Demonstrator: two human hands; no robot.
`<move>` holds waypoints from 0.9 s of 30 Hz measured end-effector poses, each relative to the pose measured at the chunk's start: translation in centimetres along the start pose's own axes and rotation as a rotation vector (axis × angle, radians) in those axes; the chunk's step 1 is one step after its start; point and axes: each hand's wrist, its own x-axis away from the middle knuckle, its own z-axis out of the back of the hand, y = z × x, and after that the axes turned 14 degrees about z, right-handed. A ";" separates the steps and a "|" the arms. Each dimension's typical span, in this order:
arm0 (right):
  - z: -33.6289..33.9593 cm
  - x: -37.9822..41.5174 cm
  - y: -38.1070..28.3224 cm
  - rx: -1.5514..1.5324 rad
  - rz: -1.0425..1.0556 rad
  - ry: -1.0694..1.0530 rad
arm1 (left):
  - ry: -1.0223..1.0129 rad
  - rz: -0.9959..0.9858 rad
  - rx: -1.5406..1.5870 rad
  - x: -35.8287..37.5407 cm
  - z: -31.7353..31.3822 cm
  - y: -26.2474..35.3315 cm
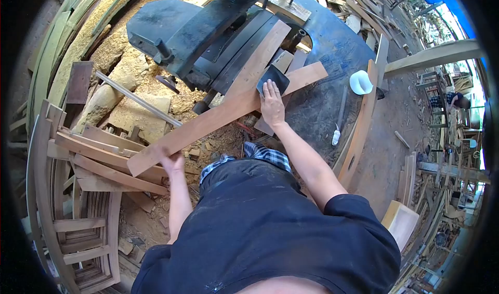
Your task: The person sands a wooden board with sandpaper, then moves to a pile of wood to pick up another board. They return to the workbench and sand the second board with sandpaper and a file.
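Observation:
A long reddish wooden board (208,121) runs diagonally in front of me, its near left end sticking out past the machine. At that end my left hand (174,163) grips the board's edge, its fingers partly blurred and partly hidden. My right hand (272,104) lies with fingers stretched out on a black flat rectangular piece (274,81), which rests on the board. A second wooden board (260,55) slants up toward the top, meeting the long one near my right hand. Behind them stands a dark metal woodworking machine (189,39) with a wide metal table (332,39).
A white container (360,82) and a small white bottle (336,137) sit toward the table's right side. Curved wooden pieces (114,161) and stacked frames (83,239) stand at left. Sawdust (117,29) covers the ground behind. Another person (457,100) is far right.

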 end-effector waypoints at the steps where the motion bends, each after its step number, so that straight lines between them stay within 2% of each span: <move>1: 0.0 -0.1 -0.5 -0.003 -0.006 0.003 | 0.029 0.087 -0.063 0.1 -0.5 -2.5; 2: 0.2 -0.1 -1.0 0.029 -0.001 0.011 | 0.059 0.176 -0.126 -0.1 -0.9 -4.6; 4: 0.3 0.1 -1.9 0.013 0.032 0.024 | 0.067 0.219 -0.107 -0.8 -1.7 -7.7; 7: 1.3 1.4 -3.3 -0.171 0.237 -0.046 | 0.123 0.262 -0.011 -2.4 -2.0 -8.5; 8: 2.0 1.2 -2.5 -0.171 0.238 -0.045 | 0.111 0.248 -0.068 -2.1 -2.1 -8.4; 10: 3.6 1.7 0.3 -0.215 0.394 -0.142 | 0.097 0.219 -0.112 -1.6 -2.6 -8.3; 11: 3.3 1.6 3.5 -0.094 0.395 -0.087 | 0.104 0.208 -0.107 -1.3 -2.7 -8.2; 12: 3.8 1.3 6.8 0.043 0.307 -0.090 | 0.061 0.200 -0.146 -1.1 -2.7 -8.0; 15: 3.6 1.2 17.4 0.036 -0.105 0.022 | 0.049 0.156 -0.178 -0.9 -2.6 -7.9; 17: 2.3 0.9 20.2 0.134 -0.127 0.036 | 0.054 0.125 -0.187 -1.2 -2.3 -7.8; 18: 2.0 0.2 18.2 0.128 -0.207 0.100 | 0.058 0.120 -0.187 -0.9 -2.3 -7.7; 19: 1.9 -0.1 12.5 0.090 -0.063 0.136 | 0.079 0.129 -0.164 -0.6 -2.9 -8.2; 22: 3.9 0.7 1.2 -0.242 0.235 -0.009 | 0.090 0.151 -0.130 0.1 -3.2 -8.5; 23: 2.4 2.2 0.2 -0.320 0.371 -0.049 | 0.069 0.157 -0.128 0.3 -3.1 -8.4; 25: 4.3 1.9 2.3 -0.420 0.422 -0.130 | 0.073 0.137 -0.136 -0.3 -3.1 -8.5; 27: 3.8 1.2 9.1 -0.145 0.313 -0.038 | 0.096 0.087 -0.158 0.2 -2.7 -8.5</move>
